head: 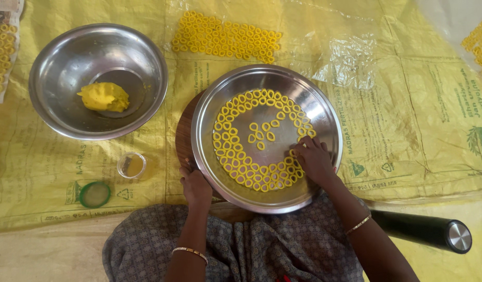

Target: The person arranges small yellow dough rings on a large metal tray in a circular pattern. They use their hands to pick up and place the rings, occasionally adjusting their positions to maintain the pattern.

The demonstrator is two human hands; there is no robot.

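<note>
Left hand (197,187) clamped on steel plate (267,138) rim; right hand (314,159) w/ fingers pinched on dough ring (293,153). Best kept steady, rings snug, not overlapping.

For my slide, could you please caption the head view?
Right hand arranges yellow dough rings on a steel plate.

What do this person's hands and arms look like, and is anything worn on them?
Both arms are bare to the edge of the picture, with no sleeves or gloves. The left hand has a thin gold-coloured bangle at the wrist, and the right hand has a matching bangle. No rings are visible.
</note>
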